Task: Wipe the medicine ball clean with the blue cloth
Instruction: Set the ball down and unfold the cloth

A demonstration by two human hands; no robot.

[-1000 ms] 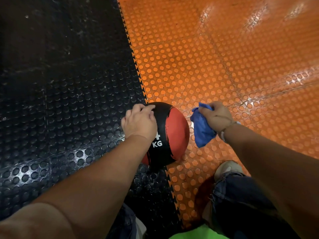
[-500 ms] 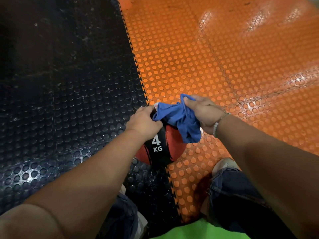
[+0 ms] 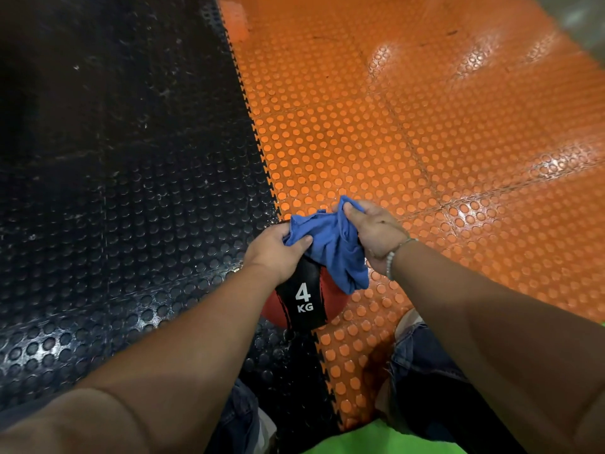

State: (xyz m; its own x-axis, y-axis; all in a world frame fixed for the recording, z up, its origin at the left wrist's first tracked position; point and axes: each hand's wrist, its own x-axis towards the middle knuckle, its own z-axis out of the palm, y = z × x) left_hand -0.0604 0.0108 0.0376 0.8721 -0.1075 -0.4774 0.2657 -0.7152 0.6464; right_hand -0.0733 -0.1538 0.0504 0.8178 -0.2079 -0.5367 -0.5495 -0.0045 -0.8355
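Blue cloth (image 3: 330, 252) bunched between curled left hand (image 3: 273, 252) and right hand (image 3: 376, 232).

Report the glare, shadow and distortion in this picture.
Head view: glare streaks the orange mat at upper right; the black mat sinks into shadow toward the top left; wide-angle bending bows the mat seams; the medicine ball lettering and blue cloth look sharp.

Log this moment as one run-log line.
left hand: grips blue cloth | right hand: grips blue cloth | medicine ball: on studded floor, partly hidden by blue cloth | cloth-ball contact: cannot tell
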